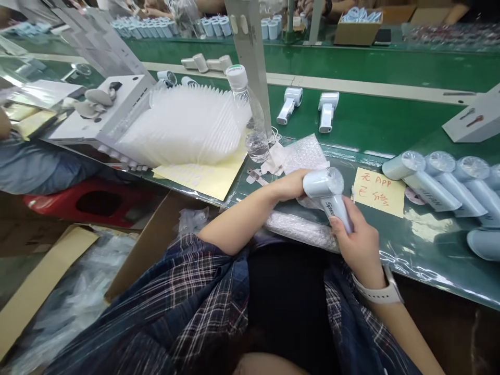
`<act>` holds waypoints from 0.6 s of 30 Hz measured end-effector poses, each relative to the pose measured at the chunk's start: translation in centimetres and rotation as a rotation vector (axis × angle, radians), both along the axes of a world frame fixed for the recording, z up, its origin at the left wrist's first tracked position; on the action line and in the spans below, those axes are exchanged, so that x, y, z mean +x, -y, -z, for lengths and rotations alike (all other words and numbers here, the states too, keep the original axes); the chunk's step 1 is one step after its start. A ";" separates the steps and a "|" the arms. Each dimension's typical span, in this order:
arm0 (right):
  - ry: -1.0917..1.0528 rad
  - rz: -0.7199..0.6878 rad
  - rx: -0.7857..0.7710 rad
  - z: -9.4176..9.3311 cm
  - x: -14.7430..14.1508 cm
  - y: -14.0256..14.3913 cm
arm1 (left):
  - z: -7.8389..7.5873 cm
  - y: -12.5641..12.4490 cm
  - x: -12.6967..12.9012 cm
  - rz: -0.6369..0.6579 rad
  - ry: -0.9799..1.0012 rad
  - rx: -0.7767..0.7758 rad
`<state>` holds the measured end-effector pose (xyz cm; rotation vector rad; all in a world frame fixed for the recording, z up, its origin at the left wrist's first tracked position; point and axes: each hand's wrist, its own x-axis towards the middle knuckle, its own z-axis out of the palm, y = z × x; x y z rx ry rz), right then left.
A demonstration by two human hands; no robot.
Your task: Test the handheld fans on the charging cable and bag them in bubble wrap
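A light blue, hairdryer-shaped handheld fan (322, 185) is held above the near table edge, clear film over its round end. My right hand (357, 234) is closed around its handle, thumb on the lettered side. Against the other end of the fan's head lies my left hand (294, 185); its fingers are hidden behind the fan, so their grip does not show. Below both hands a rolled bubble-wrap piece (300, 226) lies along the edge. Just beyond them is a flat bubble-wrap bag (307, 153). A yellow note with red handwriting (378, 191) lies to the right.
Several more blue fans (439, 182) lie at right. Two silvery fans (327, 112) rest farther back on the green table (375, 125). A water bottle (253, 125) stands by a metal post (250, 52), beside stacked white plastic trays (187, 125). An open carton (144, 245) sits below left.
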<state>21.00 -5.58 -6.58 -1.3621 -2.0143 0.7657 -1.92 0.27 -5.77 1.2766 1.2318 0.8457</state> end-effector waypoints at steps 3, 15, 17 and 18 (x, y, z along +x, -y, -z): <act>0.201 0.024 0.059 -0.5 -0.9 -1.0 | -0.8 -0.5 -1.3 -0.132 0.164 -0.084; 0.678 -0.035 0.501 -4.0 -2.2 0.5 | -5.9 4.6 -0.4 0.093 -1.080 1.014; 0.633 0.030 0.520 -4.3 -1.9 0.8 | -6.8 4.5 -0.1 0.082 -1.181 1.048; 0.612 0.018 0.513 -4.3 -1.7 0.8 | -7.1 4.2 0.1 0.107 -1.210 1.047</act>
